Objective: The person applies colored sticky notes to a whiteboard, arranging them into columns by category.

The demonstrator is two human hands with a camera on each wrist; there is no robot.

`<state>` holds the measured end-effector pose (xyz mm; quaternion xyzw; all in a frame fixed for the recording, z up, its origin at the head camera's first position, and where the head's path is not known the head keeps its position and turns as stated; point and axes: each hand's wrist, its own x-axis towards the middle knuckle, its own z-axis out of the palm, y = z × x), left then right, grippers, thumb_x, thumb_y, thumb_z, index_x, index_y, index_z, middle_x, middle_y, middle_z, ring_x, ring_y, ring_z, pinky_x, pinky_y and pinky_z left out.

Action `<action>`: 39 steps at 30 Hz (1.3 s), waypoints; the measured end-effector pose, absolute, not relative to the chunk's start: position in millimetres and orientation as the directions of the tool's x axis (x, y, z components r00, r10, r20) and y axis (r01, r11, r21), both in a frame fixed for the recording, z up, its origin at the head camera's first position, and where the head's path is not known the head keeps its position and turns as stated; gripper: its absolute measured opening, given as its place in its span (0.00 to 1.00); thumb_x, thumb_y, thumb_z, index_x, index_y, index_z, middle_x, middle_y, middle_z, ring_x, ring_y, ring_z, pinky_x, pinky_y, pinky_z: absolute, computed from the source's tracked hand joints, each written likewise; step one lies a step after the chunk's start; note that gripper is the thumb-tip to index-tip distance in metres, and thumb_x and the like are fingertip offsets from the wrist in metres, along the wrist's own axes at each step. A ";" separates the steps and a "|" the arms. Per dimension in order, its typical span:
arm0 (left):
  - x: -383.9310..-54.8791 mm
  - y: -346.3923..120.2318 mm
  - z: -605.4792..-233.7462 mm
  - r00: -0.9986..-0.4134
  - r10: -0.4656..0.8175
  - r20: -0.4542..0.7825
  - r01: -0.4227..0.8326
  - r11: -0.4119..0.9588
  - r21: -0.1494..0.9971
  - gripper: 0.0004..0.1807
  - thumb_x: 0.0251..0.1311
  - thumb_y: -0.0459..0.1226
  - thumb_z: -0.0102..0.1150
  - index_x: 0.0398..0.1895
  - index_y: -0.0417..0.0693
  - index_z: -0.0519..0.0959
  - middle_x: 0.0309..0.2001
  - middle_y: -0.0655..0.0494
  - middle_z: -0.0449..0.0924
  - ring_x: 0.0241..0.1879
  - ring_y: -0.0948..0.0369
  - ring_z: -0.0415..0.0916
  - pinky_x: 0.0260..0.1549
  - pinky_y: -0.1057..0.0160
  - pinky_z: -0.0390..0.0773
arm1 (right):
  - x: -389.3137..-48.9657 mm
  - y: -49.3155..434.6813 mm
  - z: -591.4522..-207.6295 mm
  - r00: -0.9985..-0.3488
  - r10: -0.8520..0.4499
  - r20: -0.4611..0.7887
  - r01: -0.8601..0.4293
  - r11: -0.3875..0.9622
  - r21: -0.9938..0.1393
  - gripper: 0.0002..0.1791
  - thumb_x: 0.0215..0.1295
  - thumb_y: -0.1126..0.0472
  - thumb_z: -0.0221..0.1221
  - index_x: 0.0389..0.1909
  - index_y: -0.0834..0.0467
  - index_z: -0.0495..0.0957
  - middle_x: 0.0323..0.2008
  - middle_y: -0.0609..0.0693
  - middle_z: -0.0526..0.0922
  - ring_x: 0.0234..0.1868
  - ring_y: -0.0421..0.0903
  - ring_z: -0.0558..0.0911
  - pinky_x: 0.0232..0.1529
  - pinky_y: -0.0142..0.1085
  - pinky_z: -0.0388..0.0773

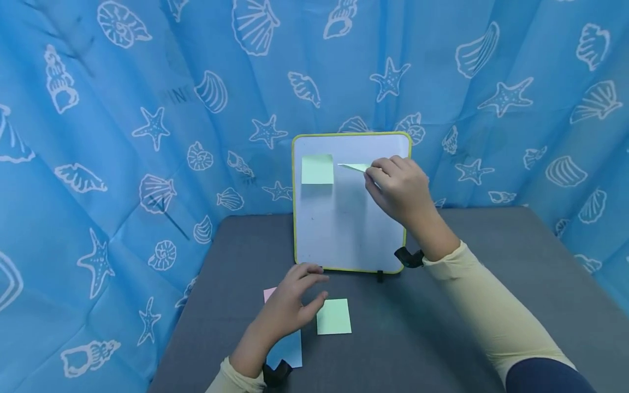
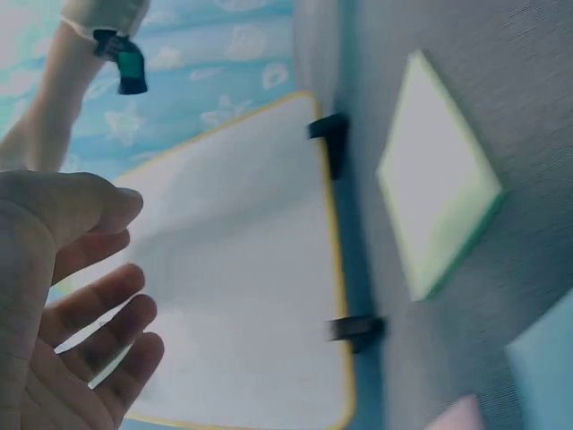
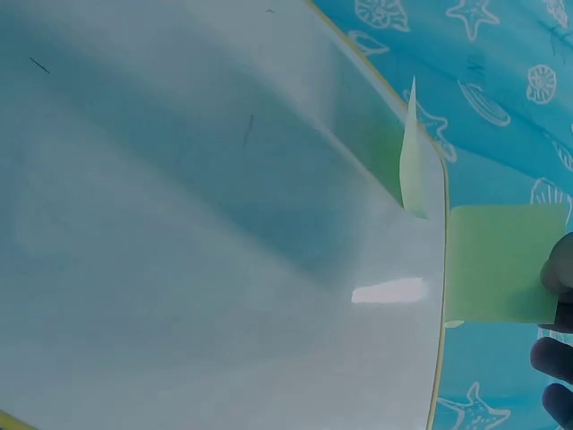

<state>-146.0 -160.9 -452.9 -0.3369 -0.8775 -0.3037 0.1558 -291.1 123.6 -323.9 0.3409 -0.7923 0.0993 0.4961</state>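
Note:
Between the thumb and fingers of my right hand (image 1: 400,185) is a light green sticky note (image 1: 355,167), pinched by one edge before the upper part of a small whiteboard (image 1: 324,234). The right wrist view shows this held note (image 3: 501,260) flat-on, beside the board's edge. Another green sticky note (image 1: 316,169) is stuck at the board's upper left, its lower part standing off the surface. My left hand (image 1: 292,303) hovers with loosely bent fingers, holding nothing, near a green sticky-note pad (image 1: 335,317). It partly hides a blue pad (image 1: 287,349) and a pink one (image 1: 268,293).
The yellow-rimmed board stands on black feet (image 2: 356,330) on a grey tabletop (image 1: 442,327). Behind it hangs a blue curtain (image 1: 295,54) printed with shells and starfish. Black bands (image 1: 410,256) sit at both wrists.

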 end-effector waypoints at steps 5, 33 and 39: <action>-162.9 -159.1 -426.2 -0.689 0.483 0.540 0.714 0.578 0.394 0.16 0.70 0.38 0.69 0.59 0.48 0.85 0.60 0.53 0.79 0.58 0.57 0.76 0.54 0.56 0.83 | -301.9 116.1 -312.8 -0.266 -0.466 0.844 -0.621 0.753 0.220 0.08 0.73 0.66 0.62 0.36 0.66 0.87 0.38 0.60 0.90 0.36 0.59 0.86 0.35 0.51 0.82; -237.9 -131.4 -301.0 -0.705 0.460 0.540 0.706 0.533 0.467 0.19 0.77 0.34 0.54 0.67 0.40 0.79 0.63 0.45 0.77 0.58 0.52 0.77 0.59 0.51 0.80 | -331.8 118.2 -333.3 -0.320 -0.503 0.803 -0.643 0.738 0.206 0.06 0.69 0.66 0.66 0.34 0.66 0.87 0.37 0.60 0.89 0.34 0.58 0.85 0.31 0.49 0.81; -270.7 -119.3 -299.5 -0.761 0.477 0.441 0.643 0.647 0.410 0.21 0.79 0.32 0.50 0.70 0.36 0.77 0.69 0.43 0.76 0.72 0.48 0.72 0.71 0.51 0.74 | -330.7 117.3 -338.6 -0.334 -0.505 0.796 -0.657 0.730 0.188 0.05 0.65 0.67 0.70 0.32 0.65 0.86 0.37 0.60 0.89 0.34 0.58 0.86 0.33 0.50 0.83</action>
